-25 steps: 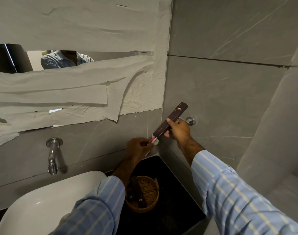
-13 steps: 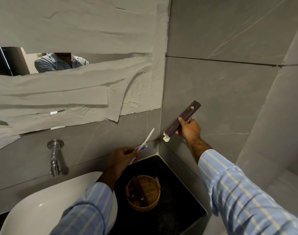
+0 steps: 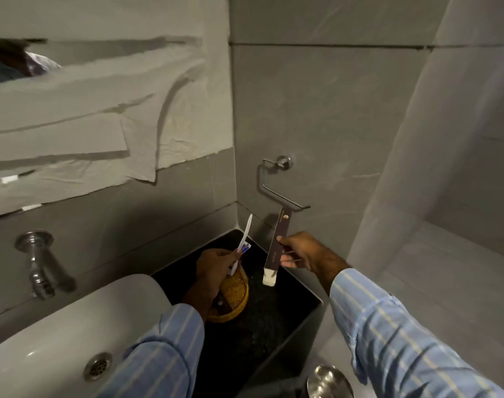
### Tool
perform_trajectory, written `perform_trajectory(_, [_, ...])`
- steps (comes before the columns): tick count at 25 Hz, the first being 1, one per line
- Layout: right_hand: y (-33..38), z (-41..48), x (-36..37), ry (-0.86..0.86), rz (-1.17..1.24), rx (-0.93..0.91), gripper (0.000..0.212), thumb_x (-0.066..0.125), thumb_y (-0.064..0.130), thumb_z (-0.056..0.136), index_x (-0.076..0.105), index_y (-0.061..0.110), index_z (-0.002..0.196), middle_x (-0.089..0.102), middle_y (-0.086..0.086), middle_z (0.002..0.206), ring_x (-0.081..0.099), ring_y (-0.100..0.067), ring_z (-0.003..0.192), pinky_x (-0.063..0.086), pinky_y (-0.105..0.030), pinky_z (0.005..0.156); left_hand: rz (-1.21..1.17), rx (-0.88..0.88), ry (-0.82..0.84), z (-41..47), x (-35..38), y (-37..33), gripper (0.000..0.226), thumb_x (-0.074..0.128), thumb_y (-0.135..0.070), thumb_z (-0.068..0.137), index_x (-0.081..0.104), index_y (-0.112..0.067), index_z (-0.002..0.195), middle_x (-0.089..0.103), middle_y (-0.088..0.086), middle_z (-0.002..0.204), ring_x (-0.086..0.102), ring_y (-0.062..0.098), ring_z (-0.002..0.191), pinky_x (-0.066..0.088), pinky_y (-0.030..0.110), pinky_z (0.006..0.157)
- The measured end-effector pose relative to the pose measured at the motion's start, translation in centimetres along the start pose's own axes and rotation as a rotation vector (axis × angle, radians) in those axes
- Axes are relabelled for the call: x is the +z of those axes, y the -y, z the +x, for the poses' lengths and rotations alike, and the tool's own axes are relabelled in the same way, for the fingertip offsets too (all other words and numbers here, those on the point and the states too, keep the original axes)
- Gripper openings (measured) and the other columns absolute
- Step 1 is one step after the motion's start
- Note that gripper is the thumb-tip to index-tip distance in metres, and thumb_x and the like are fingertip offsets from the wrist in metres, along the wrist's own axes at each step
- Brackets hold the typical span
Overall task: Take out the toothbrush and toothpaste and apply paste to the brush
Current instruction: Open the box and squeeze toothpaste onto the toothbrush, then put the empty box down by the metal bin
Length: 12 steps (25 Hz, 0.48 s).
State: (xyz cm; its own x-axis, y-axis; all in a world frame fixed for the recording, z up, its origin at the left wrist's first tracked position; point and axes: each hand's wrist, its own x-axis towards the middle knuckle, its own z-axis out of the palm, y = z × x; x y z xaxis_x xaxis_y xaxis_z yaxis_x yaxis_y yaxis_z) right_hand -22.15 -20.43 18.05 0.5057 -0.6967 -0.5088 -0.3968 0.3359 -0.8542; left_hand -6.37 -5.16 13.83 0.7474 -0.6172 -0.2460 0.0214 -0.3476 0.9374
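Note:
My left hand (image 3: 215,270) grips a white toothbrush (image 3: 244,235), its tip pointing up, together with a small red-and-blue toothpaste tube (image 3: 245,247) beside the handle. My right hand (image 3: 305,254) holds a long dark brown carton (image 3: 278,242) almost upright, with a white flap at its lower, open end (image 3: 269,277). Both hands hover over the black counter (image 3: 273,317) in the corner, about a hand's width apart.
A woven basket (image 3: 235,300) stands on the counter under my left hand. A white basin (image 3: 58,337) with its drain and a wall tap (image 3: 35,259) are at the left. A metal paper holder (image 3: 276,182) sticks out of the right wall. A steel lid (image 3: 328,383) is below.
The toothbrush and paste came out of the carton into my left hand. My right hand has swung the carton down from a slant to near upright. The view has tilted downward.

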Motion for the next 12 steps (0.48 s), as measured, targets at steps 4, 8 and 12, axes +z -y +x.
perform_trajectory(4, [-6.5,-0.4,-2.6,0.02,-0.015,0.147,0.019,0.057,0.022,0.097,0.063,0.005,0.101,0.062,-0.013,0.092,0.062,-0.023,0.076,0.055,-0.032,0.071,-0.031,-0.232,0.202,-0.6,5.6,3.4,0.018,0.063,-0.018,0.094,0.068,-0.007,0.081,0.065,0.005,0.073,0.06,0.013,0.064,0.051,0.018,0.049])
perform_trajectory(8, [-13.9,-1.5,-5.5,0.015,-0.019,0.288,0.027,0.06,0.023,0.095,0.064,0.001,0.111,0.069,-0.011,0.086,0.067,-0.021,0.072,0.057,-0.032,0.068,0.034,-0.359,0.328,-1.8,11.0,7.7,0.013,0.063,-0.011,0.094,0.064,0.001,0.1,0.064,0.012,0.077,0.06,0.019,0.063,0.05,0.025,0.056])
perform_trajectory(12, [-20.4,-2.1,-9.4,-0.061,0.043,0.392,0.021,0.061,0.022,0.094,0.066,0.003,0.086,0.069,-0.007,0.066,0.066,-0.021,0.062,0.055,-0.031,0.064,0.143,-0.365,0.341,-3.3,15.7,11.6,0.018,0.073,-0.016,0.087,0.073,-0.001,0.097,0.075,0.013,0.084,0.072,0.022,0.069,0.057,0.028,0.058])
